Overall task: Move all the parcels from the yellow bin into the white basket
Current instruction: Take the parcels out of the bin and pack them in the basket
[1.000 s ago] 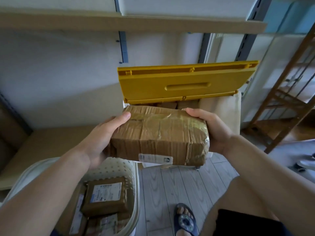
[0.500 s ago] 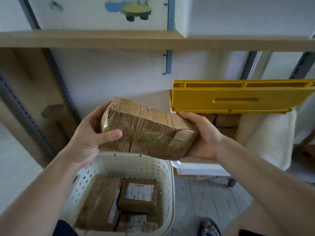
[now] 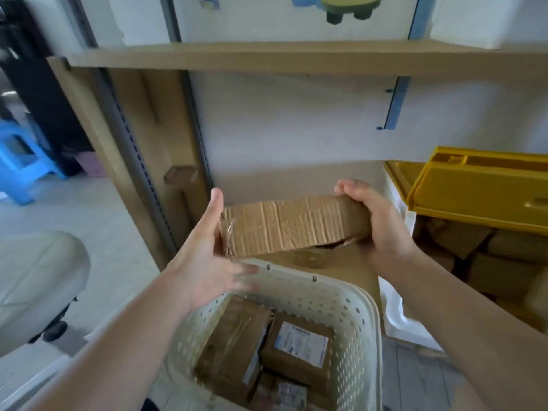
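Creased matt cardboard parcel with glossy tape; perforated smooth plastic basket; glossy yellow plastic bin.

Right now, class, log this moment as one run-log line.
stage: carrying | cardboard parcel above white basket | right hand grips end | left hand flat on other end | yellow bin holds more

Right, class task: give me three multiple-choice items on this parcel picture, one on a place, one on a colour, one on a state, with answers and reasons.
1. Where is the held parcel?
A. inside the yellow bin
B. above the white basket's far rim
C. on the floor

2. What colour is the stool at far left?
A. blue
B. red
C. green

3. How does the right hand meet the parcel?
A. hangs apart from it
B. lies flat beneath it
C. grips its end

Answers: B, it hangs over the rim; A, plainly blue plastic; C, fingers curl round the end.
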